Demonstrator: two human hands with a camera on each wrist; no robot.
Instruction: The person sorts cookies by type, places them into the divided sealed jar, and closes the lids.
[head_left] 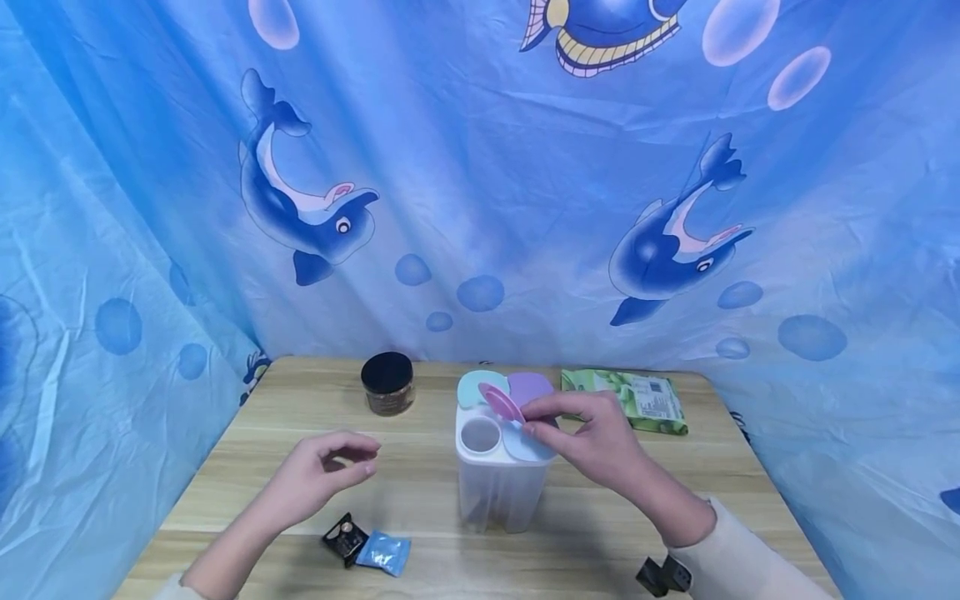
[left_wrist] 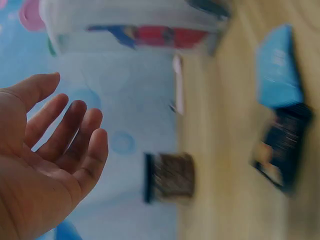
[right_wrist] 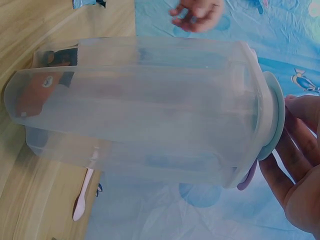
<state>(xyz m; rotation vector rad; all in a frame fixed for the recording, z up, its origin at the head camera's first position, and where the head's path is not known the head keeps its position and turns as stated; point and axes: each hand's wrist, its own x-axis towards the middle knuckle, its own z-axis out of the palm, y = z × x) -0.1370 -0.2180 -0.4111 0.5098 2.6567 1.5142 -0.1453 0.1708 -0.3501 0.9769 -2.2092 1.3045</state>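
A tall translucent storage container (head_left: 501, 492) stands upright on the table. Its top carries mint (head_left: 472, 387), purple (head_left: 529, 385) and pale blue (head_left: 525, 446) lids, plus a pink lid (head_left: 501, 403) tilted up beside an uncovered round opening (head_left: 480, 435). My right hand (head_left: 592, 433) pinches the pink lid's edge between thumb and fingers. Through the container's wall, an orange-brown and dark packet (right_wrist: 37, 95) shows near the bottom. Left of the container, my left hand (head_left: 322, 475) hovers with relaxed, slightly bent fingers and holds nothing. Below it lie a black packet (head_left: 346, 539) and a blue packet (head_left: 385, 552).
A black-lidded jar (head_left: 388, 383) with brown contents stands at the back left. Behind the container on the right lies a green packet (head_left: 637, 400). A pale pink spoon (right_wrist: 80, 205) rests on the table near the container. A blue patterned curtain (head_left: 480, 183) surrounds the table.
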